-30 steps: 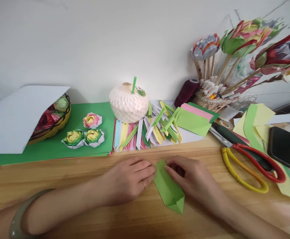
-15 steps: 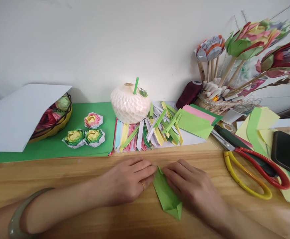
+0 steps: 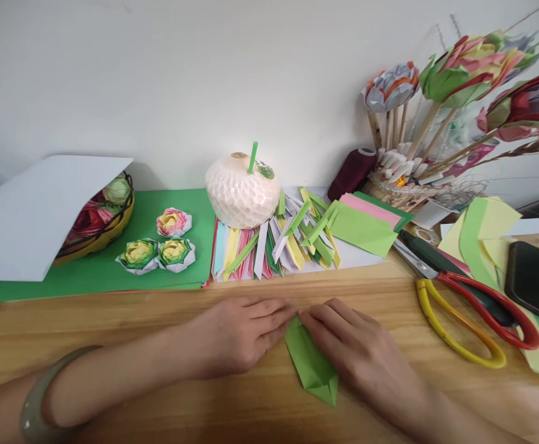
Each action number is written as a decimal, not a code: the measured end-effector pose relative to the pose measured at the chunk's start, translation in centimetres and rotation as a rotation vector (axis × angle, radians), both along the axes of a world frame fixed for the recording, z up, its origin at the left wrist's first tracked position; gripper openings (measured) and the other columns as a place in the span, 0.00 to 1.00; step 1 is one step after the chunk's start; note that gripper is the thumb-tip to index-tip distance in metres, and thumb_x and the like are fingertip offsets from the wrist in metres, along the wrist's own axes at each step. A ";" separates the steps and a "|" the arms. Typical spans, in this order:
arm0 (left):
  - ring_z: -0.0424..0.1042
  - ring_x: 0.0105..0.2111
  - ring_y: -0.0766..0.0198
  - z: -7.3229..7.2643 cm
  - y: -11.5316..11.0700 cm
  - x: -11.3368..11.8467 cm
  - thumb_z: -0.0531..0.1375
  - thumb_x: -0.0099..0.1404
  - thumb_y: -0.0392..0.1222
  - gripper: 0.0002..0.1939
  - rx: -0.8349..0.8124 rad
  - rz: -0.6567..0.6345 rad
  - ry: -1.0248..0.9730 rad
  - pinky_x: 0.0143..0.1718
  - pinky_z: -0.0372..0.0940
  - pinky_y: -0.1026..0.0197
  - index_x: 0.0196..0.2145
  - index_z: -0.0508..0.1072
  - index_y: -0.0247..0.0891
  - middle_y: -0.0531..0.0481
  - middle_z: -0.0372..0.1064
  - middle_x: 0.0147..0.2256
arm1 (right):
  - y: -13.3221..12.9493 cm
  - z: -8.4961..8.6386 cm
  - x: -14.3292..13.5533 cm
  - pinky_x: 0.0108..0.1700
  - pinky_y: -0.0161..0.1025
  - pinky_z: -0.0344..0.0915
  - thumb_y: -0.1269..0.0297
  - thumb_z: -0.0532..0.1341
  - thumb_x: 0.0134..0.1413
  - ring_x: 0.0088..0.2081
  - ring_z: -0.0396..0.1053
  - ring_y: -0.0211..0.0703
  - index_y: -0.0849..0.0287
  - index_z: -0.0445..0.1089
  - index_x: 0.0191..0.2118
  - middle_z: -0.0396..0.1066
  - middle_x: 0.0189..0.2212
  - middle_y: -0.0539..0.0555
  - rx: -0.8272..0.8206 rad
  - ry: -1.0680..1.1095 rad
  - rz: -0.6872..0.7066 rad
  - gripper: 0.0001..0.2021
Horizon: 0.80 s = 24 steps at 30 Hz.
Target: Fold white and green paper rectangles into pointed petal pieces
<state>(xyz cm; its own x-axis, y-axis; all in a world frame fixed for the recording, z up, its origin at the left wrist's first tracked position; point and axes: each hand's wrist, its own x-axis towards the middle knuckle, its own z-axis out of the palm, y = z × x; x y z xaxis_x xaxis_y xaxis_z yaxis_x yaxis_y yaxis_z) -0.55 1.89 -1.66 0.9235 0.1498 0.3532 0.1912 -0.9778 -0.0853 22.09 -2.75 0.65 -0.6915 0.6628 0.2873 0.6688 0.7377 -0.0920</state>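
A piece of light green folded paper (image 3: 313,361) lies on the wooden table, its lower end folded to a point. My left hand (image 3: 246,333), with a ring on one finger, has its fingers together at the paper's upper left corner. From the right, my right hand (image 3: 353,342) curls its fingers onto the same upper edge and covers part of the right side. The fingertips of both hands nearly meet there, hiding the top corner.
Folded paper strips (image 3: 274,250) lie behind my hands, below a white textured jar (image 3: 242,194). Large scissors (image 3: 468,308) and a phone (image 3: 535,280) are at right. Paper flowers (image 3: 177,254) sit on green sheets (image 3: 89,280) at left, near a basket (image 3: 84,250).
My left fingers have shifted slightly right over the paper's top corner, hiding more of it. The right hand has barely moved.
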 end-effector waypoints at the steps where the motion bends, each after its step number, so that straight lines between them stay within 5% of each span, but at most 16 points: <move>1: 0.67 0.53 0.57 0.0 0.0 0.0 0.48 0.70 0.32 0.16 0.008 0.002 0.002 0.50 0.66 0.58 0.50 0.69 0.25 0.41 0.68 0.52 | 0.0 0.0 0.0 0.28 0.38 0.62 0.76 0.47 0.62 0.29 0.64 0.44 0.65 0.70 0.37 0.67 0.28 0.56 0.002 -0.002 -0.001 0.14; 14: 0.70 0.49 0.54 0.5 -0.2 0.1 0.44 0.71 0.32 0.18 0.010 0.027 0.013 0.48 0.67 0.55 0.48 0.71 0.27 0.42 0.70 0.50 | 1.2 1.7 1.5 0.35 0.42 0.63 0.73 0.54 0.60 0.34 0.63 0.46 0.63 0.70 0.39 0.67 0.32 0.55 -0.190 -0.119 0.093 0.08; 21: 0.69 0.49 0.55 0.5 0.1 0.1 0.44 0.71 0.32 0.17 0.016 0.012 0.003 0.50 0.65 0.53 0.48 0.71 0.28 0.42 0.70 0.50 | 1.3 2.2 2.1 0.30 0.39 0.58 0.73 0.47 0.64 0.31 0.60 0.43 0.62 0.66 0.26 0.65 0.29 0.55 -0.136 -0.010 0.043 0.17; 24: 0.69 0.49 0.55 0.5 0.1 0.2 0.44 0.72 0.32 0.17 0.004 0.012 -0.018 0.49 0.65 0.53 0.48 0.71 0.28 0.43 0.71 0.49 | 1.3 1.8 1.8 0.32 0.39 0.60 0.73 0.47 0.64 0.33 0.62 0.43 0.62 0.69 0.34 0.66 0.33 0.56 -0.146 0.038 -0.007 0.14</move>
<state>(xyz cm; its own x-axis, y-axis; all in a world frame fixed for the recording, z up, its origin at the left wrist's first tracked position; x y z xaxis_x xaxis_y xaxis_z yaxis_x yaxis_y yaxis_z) -0.39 2.00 -1.15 0.9151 0.1595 0.3703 0.2048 -0.9750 -0.0861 23.94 -1.41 2.46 -0.6772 0.7042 0.2133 0.6678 0.7100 -0.2237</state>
